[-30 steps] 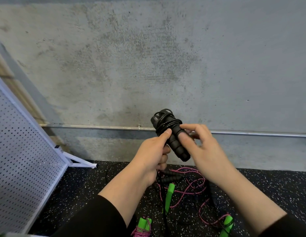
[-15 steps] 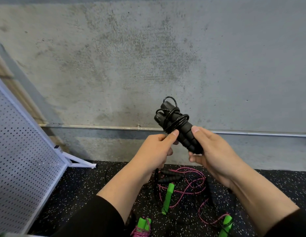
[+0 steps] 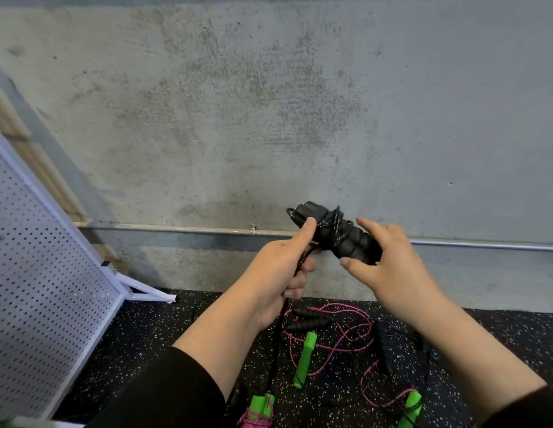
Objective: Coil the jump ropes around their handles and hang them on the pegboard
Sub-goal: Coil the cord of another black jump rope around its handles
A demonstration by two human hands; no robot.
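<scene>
I hold a pair of black foam jump-rope handles [image 3: 340,234] at chest height before the wall, with black cord wound round their upper end. My left hand [image 3: 281,273] grips the loose cord running down and its thumb presses on the handles' top. My right hand [image 3: 389,264] holds the lower end of the handles between thumb and fingers. The white pegboard [image 3: 37,291] leans at the left.
On the speckled black floor lie a pink rope [image 3: 346,332] with green handles [image 3: 304,359], a coiled pink rope with green handles [image 3: 259,407], and black handles [image 3: 306,322] with thin cord. A metal pipe [image 3: 176,228] runs along the concrete wall.
The handle bundle has turned from pointing up to lying more level. More cord is wound on it. My left thumb has moved up onto its top and my right hand has shifted along it.
</scene>
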